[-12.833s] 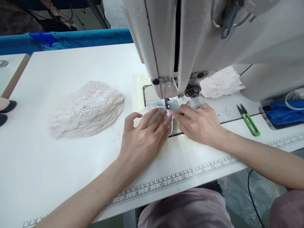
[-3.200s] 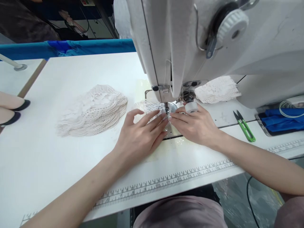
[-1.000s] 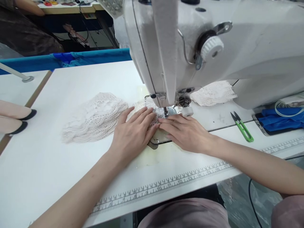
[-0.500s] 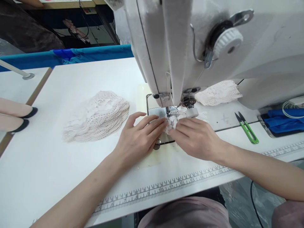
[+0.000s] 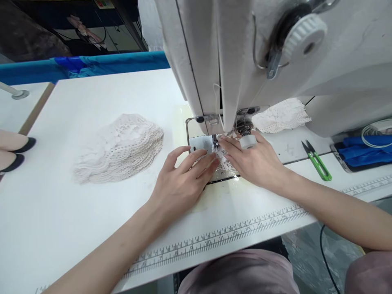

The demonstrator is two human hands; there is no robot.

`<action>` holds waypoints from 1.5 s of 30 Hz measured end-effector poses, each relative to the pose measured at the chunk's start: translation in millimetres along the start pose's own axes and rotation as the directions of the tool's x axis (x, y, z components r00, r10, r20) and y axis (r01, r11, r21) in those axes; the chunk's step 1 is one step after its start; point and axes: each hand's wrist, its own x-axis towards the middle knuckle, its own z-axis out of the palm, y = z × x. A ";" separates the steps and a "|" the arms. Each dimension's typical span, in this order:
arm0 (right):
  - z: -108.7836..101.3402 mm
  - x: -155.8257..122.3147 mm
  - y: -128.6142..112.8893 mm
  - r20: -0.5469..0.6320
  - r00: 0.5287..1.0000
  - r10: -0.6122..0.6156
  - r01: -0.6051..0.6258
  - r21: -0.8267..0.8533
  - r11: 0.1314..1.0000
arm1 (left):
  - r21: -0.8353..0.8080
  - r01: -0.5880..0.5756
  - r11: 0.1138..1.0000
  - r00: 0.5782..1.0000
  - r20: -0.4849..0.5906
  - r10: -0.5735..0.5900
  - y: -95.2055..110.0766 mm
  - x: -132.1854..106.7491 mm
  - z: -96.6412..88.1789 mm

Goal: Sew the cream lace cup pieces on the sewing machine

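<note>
There are two lace piles (image 5: pixel 122 149) (image 5: pixel 283 116), one machine (image 5: pixel 239 53), one snipper (image 5: pixel 317 161)

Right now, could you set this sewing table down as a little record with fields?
Left hand: fingertips at the edge of the lace piece
Right hand: on the same piece, beside the presser foot
Sewing machine: its head above the lace piece
Lace stack: on the white tabletop, left of the hands
Snips: green-handled, blades apart, right of the right hand

Green scissors (image 5: pixel 320 167) lie near blue cloth (image 5: pixel 366 151) on the surface (image 5: pixel 45 212). A blue-green strip (image 5: pixel 122 63) runs along its far side. A black cord (image 5: pixel 326 265) shows below.
</note>
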 end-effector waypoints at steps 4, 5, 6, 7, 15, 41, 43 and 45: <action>0.6 0.6 0.3 0.009 1.000 -0.010 0.010 0.034 0.999 | 0.034 -0.012 0.999 1.000 0.024 0.011 1.9 0.5 -1.8; 0.5 0.7 0.3 0.012 1.000 -0.008 0.007 0.040 0.999 | 0.030 -0.012 0.999 1.000 0.027 0.011 2.2 0.6 -1.9; 0.4 0.7 0.5 0.012 1.000 -0.005 0.005 0.041 0.999 | 0.025 -0.010 1.000 1.000 0.029 0.009 2.5 0.7 -1.7; 0.3 0.5 0.7 0.010 1.000 -0.005 0.004 0.038 0.999 | 0.019 -0.008 1.000 1.000 0.029 0.007 2.7 0.8 -1.5; 0.9 -1.1 2.5 -0.001 1.000 0.013 -0.013 0.037 0.999 | -0.061 0.021 0.998 0.999 0.026 -0.019 3.3 -0.7 0.0; -5.3 -5.2 0.6 -0.181 0.972 -0.150 0.172 0.112 0.979 | -0.036 0.020 0.999 1.000 0.005 -0.020 3.0 0.3 -2.1; -4.3 -5.1 0.7 -0.180 0.972 -0.149 0.171 0.112 0.979 | -0.045 0.026 0.999 1.000 0.009 -0.026 2.2 0.0 -1.6; -3.5 -4.7 0.9 -0.174 0.973 -0.154 0.173 0.104 0.979 | -0.033 0.028 0.999 1.000 0.006 -0.028 1.5 0.4 -0.4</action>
